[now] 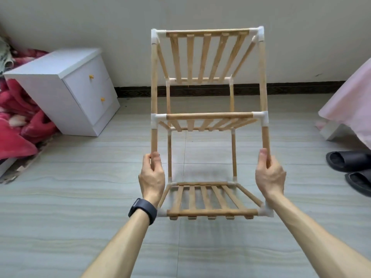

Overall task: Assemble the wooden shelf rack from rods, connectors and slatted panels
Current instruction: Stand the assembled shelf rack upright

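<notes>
Shelf rack (208,116) held up centre frame, all three tiers fitted, left hand (152,174) and right hand (269,174) each wrapped round a near upright, probably to check the joints.

One wide-angle view only, worn on the head. Facing forward and tilted down, toward the tiled floor (80,197) and the base of the far wall (120,27). Framed at the bottom by both forearms (124,247) reaching away from the lens. Near the left hand (152,175) and right hand (270,176), centred on the wooden rack (208,116) between them. Wide enough to take in a white cabinet (60,87) at far left, a bed (351,87) and black slippers (353,169) at far right.
</notes>
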Tool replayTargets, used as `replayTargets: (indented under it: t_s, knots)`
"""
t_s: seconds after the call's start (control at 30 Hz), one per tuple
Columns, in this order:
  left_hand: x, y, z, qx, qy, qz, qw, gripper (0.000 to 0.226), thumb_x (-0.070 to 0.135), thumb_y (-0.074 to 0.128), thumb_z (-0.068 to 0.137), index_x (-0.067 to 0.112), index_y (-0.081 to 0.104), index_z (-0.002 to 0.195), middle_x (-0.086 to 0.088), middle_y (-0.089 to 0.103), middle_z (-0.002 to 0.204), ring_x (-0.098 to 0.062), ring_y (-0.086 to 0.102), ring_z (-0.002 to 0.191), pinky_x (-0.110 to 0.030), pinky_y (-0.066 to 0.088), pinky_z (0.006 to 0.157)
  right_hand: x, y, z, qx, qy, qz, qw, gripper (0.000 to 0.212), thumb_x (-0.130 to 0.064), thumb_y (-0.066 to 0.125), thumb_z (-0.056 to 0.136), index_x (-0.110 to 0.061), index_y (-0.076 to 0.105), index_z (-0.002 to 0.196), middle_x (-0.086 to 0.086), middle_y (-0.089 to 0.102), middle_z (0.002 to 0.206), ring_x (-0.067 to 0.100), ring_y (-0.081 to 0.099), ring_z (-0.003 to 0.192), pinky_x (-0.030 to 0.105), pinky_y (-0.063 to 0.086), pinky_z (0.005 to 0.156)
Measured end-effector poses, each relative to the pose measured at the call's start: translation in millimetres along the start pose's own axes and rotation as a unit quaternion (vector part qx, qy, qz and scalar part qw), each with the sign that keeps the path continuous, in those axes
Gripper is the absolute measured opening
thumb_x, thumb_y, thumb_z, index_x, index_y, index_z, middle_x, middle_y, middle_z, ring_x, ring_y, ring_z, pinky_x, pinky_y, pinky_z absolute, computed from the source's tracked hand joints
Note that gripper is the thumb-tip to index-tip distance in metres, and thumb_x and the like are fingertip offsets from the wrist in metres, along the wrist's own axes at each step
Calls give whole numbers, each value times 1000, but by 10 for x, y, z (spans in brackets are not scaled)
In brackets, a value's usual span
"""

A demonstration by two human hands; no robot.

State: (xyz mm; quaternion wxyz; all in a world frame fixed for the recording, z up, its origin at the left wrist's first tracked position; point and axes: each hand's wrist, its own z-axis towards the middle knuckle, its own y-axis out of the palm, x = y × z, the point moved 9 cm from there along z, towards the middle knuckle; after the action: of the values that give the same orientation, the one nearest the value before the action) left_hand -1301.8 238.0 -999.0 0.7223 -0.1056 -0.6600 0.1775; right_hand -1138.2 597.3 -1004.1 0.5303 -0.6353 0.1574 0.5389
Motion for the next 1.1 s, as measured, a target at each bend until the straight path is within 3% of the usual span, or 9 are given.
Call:
replayTargets:
  t_s: [0.13, 0.23, 0.33, 0.43, 0.53, 0.67, 0.9, 1.0, 1.1]
  knots:
    - [-294, 22, -310, -38, -18, -12, 999, 35, 58, 33, 103, 51, 44, 135, 3, 69, 86, -16, 68, 74, -28, 52, 61, 281, -4, -252, 37, -19, 19, 999, 58, -71, 23, 98, -21, 47, 78, -2, 53, 62, 15, 51, 60, 34, 33, 53]
    - [-348, -14, -423, -47, 1, 23, 999, 50, 41, 39, 107, 66, 20, 146, 2, 69, 106, -16, 70, 95, -32, 55, 77, 519, 119, -390, -7, -18, 15, 1000, 55, -77, 16, 95, -29, 42, 89, 3, 54, 66, 26, 55, 60, 32, 35, 52]
    - [-425, -1, -443, -70, 1, 84, 994, 74, 25, 46, 106, 73, 5, 144, -4, 64, 109, -26, 66, 95, -47, 56, 86, 744, 293, -483, -90, 9, 1, 996, 46, -68, 18, 100, -37, 40, 125, 4, 64, 89, 28, 65, 82, 44, 52, 73]
    - [-572, 35, -522, -83, -12, 108, 991, 86, 13, 49, 102, 75, 5, 141, 1, 62, 109, -24, 64, 93, -46, 56, 81, 947, 390, -545, -134, 66, 15, 989, 40, -53, 25, 106, -55, 17, 145, -2, 62, 120, 27, 61, 106, 49, 51, 93]
    - [-786, 98, -582, -75, -32, 100, 992, 82, 15, 48, 102, 75, 8, 141, 2, 63, 112, -24, 63, 94, -40, 52, 78, 1134, 446, -613, -168, 104, -1, 980, 45, -57, 27, 105, -57, 12, 147, -5, 59, 135, 35, 63, 108, 48, 50, 90]
    - [-994, 207, -594, -80, -56, 95, 991, 77, 17, 46, 103, 70, 10, 145, 2, 63, 117, -23, 60, 98, -39, 51, 81, 1351, 534, -624, -210, 130, -38, 968, 48, -54, 26, 106, -49, 13, 152, 5, 59, 137, 37, 56, 122, 40, 40, 88]
    - [-1006, 258, -641, -128, -64, 100, 985, 97, -4, 41, 95, 71, 4, 145, 3, 58, 120, -18, 61, 99, -36, 54, 75, 1305, 511, -703, -288, 130, 10, 949, 80, -21, 52, 103, -60, 4, 153, -14, 40, 156, 18, 47, 141, 37, 41, 105]
    - [-972, 173, -636, -180, -86, 116, 973, 97, -7, 44, 95, 64, 7, 149, 2, 54, 141, -20, 63, 109, -23, 51, 65, 1158, 355, -760, -310, 124, 13, 943, 93, -13, 60, 97, -64, 6, 151, -11, 35, 162, 24, 45, 142, 43, 40, 111]
    - [-852, 8, -626, -228, -106, 150, 956, 84, 5, 51, 96, 56, 15, 153, -2, 60, 136, -26, 64, 105, -27, 51, 67, 1002, 88, -847, -323, 112, 1, 940, 94, -17, 67, 91, -60, 13, 154, -9, 38, 160, 28, 45, 142, 41, 40, 108]
